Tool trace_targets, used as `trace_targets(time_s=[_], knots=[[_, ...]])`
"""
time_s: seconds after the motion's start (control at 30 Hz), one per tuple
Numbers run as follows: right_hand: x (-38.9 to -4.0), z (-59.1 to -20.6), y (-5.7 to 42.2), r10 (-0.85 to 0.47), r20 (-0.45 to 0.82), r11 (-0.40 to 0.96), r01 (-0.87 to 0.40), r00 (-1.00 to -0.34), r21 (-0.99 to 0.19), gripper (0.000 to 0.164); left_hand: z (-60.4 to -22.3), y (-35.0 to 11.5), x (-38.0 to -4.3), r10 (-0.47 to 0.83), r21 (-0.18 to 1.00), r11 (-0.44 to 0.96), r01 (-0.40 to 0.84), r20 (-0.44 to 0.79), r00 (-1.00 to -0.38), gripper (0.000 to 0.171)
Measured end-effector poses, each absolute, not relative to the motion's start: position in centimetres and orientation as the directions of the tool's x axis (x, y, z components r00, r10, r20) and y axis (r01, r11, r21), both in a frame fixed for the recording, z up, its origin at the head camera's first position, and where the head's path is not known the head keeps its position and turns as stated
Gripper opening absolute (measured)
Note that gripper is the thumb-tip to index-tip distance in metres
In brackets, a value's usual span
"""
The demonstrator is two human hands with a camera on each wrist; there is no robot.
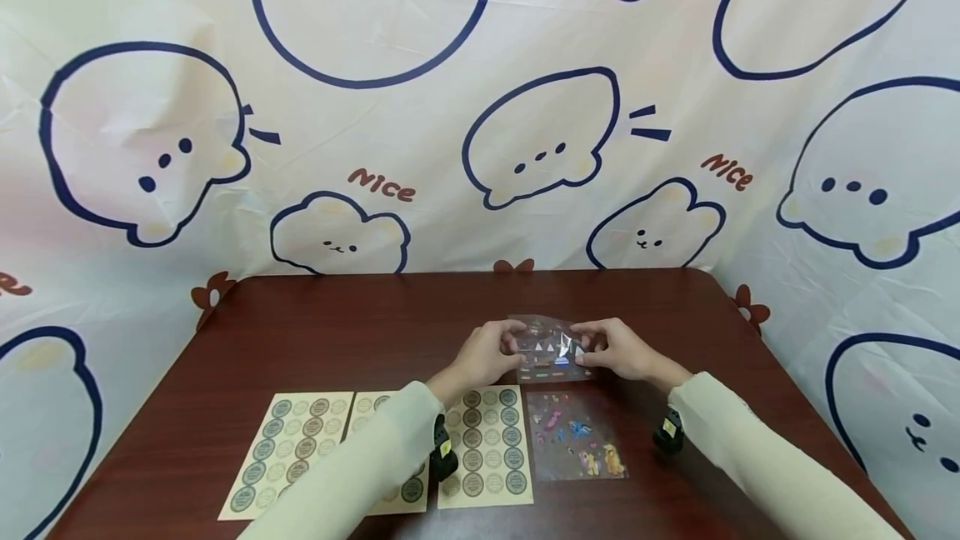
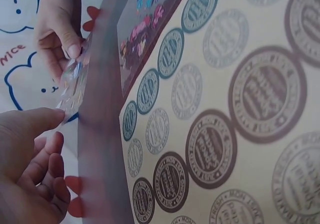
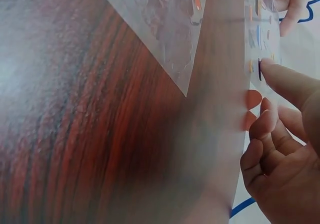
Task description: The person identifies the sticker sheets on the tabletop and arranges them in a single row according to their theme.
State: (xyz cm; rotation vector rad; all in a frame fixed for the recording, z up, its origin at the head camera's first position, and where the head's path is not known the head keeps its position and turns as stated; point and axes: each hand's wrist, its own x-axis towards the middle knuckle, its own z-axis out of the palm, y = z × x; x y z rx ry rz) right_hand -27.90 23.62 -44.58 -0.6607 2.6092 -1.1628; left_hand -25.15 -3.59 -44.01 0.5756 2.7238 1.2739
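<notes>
Between both hands is a clear sticker sheet [image 1: 553, 350] printed with small coloured shapes, tilted and catching the light. My left hand [image 1: 483, 354] pinches its left edge between thumb and fingers. At the opposite edge, my right hand [image 1: 618, 348] pinches it the same way. In the left wrist view the sheet [image 2: 75, 87] looks thin and shiny, seen nearly edge-on. Just below the hands, another clear sticker sheet [image 1: 555, 448] with colourful pony-like figures lies flat on the table.
Cream sheets of round label stickers lie left of the pony sheet: one [image 1: 486, 490] beside it, another [image 1: 397, 502] partly under the left sleeve, a third [image 1: 247, 473] at far left. The dark red-brown table [image 1: 337, 315] meets a cartoon-printed cloth [image 1: 435, 132] behind.
</notes>
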Motion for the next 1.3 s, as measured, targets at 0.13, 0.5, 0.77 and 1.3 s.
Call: trace_targets(time_s=[0.13, 0.5, 0.77, 1.3], knots=[[-27.6, -44.0, 23.9, -0.490, -0.015, 0.594, -0.322, -0.872, -0.737, 0.050, -43.8, -3.4, -24.8, 0.371, 0.750, 0.588, 0.301, 0.081, -0.925, 0.048], [-26.5, -42.6, 25.1, -0.480, -0.002, 0.617, -0.336, -0.877, -0.712, 0.049, -43.4, -2.6, -24.0, 0.388, 0.768, 0.561, 0.307, 0.084, -0.918, 0.048], [-25.4, -42.1, 26.3, -0.475, -0.007, 0.623, -0.331, -0.880, -0.709, 0.049, -43.0, -1.6, -23.0, 0.407, 0.798, 0.528, 0.289, 0.061, -0.911, 0.049], [-23.8, -42.8, 28.0, -0.473, -0.016, 0.655, -0.340, -0.881, -0.675, 0.048, -42.9, -0.2, -21.9, 0.423, 0.801, 0.512, 0.309, 0.077, -0.903, 0.047]])
